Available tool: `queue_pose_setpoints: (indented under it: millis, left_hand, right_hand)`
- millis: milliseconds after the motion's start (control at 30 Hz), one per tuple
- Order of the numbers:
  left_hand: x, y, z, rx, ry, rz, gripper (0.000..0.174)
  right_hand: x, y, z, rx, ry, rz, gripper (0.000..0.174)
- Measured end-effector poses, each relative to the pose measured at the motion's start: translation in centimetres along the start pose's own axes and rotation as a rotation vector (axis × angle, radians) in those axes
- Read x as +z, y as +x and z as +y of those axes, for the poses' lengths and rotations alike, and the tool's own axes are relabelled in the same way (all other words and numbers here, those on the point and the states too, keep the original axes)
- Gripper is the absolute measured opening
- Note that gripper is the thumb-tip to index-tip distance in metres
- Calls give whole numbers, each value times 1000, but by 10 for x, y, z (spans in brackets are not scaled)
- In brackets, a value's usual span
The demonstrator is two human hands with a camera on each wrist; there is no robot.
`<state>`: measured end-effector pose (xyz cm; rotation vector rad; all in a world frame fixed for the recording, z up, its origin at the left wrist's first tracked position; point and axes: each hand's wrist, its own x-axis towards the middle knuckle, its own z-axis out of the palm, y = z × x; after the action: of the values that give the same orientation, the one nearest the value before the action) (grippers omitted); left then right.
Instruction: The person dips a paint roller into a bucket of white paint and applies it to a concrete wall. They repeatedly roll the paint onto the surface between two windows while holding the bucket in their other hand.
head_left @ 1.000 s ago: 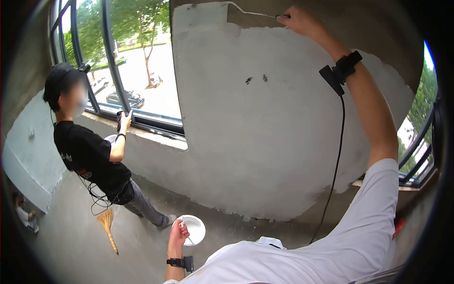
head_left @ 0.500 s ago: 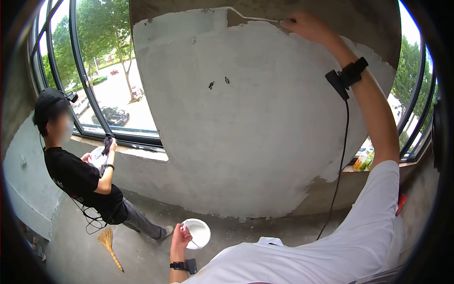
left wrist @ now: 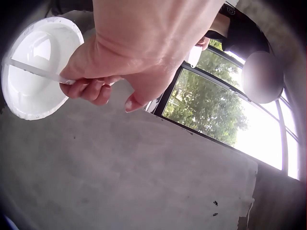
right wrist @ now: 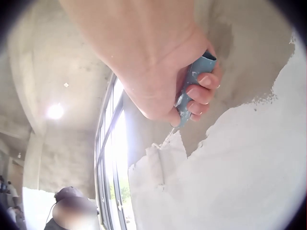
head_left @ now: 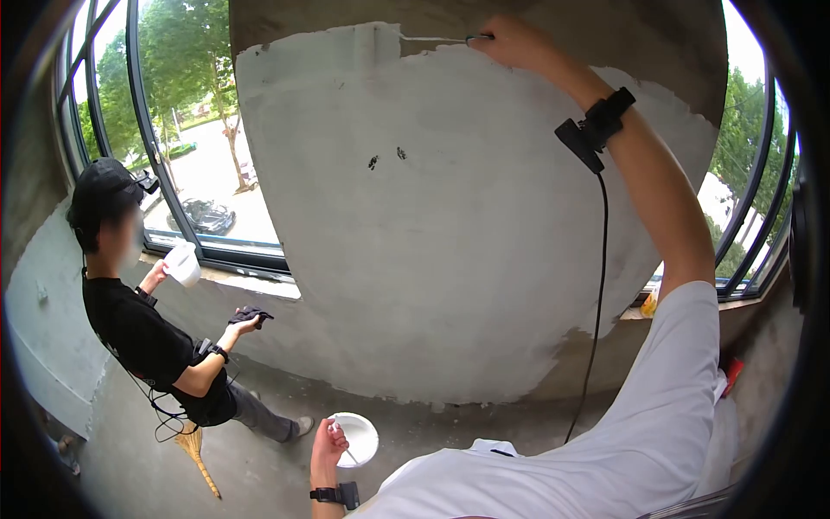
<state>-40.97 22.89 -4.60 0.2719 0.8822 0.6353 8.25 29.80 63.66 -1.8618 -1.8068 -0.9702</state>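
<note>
High on the wall, my right hand point(head_left: 512, 43) grips a tool by its blue-grey handle point(right wrist: 193, 81); its thin metal rod point(head_left: 432, 38) runs left to the edge of the white coating point(head_left: 467, 216). A pale roller point(right wrist: 156, 167) shows faintly against the coating in the right wrist view. Low down, my left hand point(head_left: 329, 445) holds a white bucket point(head_left: 367, 441) by its handle point(left wrist: 38, 71), with the fingers curled round it. White material lies inside the bucket.
At the left a person in black point(head_left: 138, 329) holds a white container point(head_left: 182, 264) and a dark cloth point(head_left: 251, 317). A straw broom point(head_left: 199, 458) lies on the floor. Windows flank the wall. A black cable point(head_left: 596, 320) hangs from my right wrist.
My right hand has moved left, and the rod's end now lies over the coated area's upper edge. The person has drawn the cloth and container apart. My left hand still holds the bucket.
</note>
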Motion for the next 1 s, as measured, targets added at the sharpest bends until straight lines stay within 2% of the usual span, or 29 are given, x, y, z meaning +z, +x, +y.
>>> queue_pose_setpoints:
  millis: [100,167,267,400,467,500,567,600,667,800,867,1000]
  left_hand:
    - [11,-1,-3,15,35,18,23]
    - [19,1,-5,10,47,17,23]
    - [34,2,-10,4,68,14,24]
    - [50,12,-19,-31,80,-10,24]
    - [63,12,-24,-48,102,-25,24]
    - [70,13,-26,-39,100,-36,25]
    - [78,18,-30,-62,111,-60,25]
    - [81,20,-31,-60,102,-77,25]
    - [86,27,-32,-78,95,-90,25]
    - [93,40,-42,-125,65,-128,26]
    - [96,45,-46,-127,91,-111,27]
    - [99,52,-50,-144,150,-112,28]
  right_hand:
    - [-21,-29,25,15,37,-34,41]
    - [-30,-45,45,127,47,-99,40]
    - [-42,-76,77,86,82,-21,39]
    - [-74,-117,117,175,-17,-92,38]
    - [-91,-140,135,99,-158,-29,41]
    - [-99,-151,147,121,-176,-42,41]
    - [-111,-166,164,63,-39,-48,37]
    - [-118,-171,159,71,-52,-58,37]
    - [-129,-175,136,230,-154,-117,36]
    - [-109,-161,143,133,-116,-50,35]
    - [-96,-146,130,1,-99,64,33]
    - [-93,-121,91,139,-132,-74,31]
